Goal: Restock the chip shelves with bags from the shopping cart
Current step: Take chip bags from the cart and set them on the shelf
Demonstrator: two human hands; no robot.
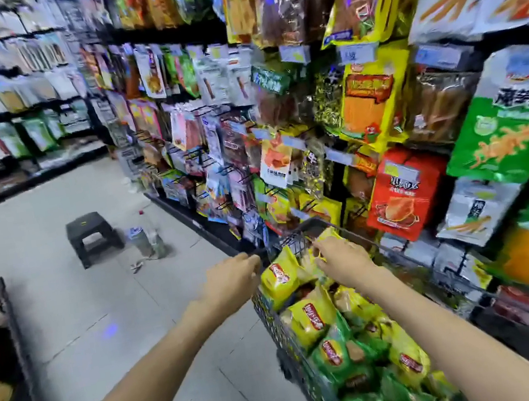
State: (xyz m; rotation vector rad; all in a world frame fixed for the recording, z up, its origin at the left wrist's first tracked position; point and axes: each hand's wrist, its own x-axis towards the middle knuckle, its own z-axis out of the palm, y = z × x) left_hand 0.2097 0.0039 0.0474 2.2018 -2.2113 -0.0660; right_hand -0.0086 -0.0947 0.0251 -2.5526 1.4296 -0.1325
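Observation:
A dark wire shopping cart (279,333) stands at the lower right against the snack shelves (384,132). It is heaped with yellow chip bags (306,320) and green chip bags (341,358). My left hand (234,279) is closed over the cart's far left rim. My right hand (341,257) reaches into the far end of the cart, and its fingers pinch the top of a yellow chip bag (326,235). The shelves on the right carry large hanging snack bags in yellow, red, green and white.
A small black step stool (92,236) stands on the tiled aisle floor, with a plastic bottle (152,235) and a can beside it. Another black rack of snacks (1,363) fills the left edge. More shelving runs along the far left wall.

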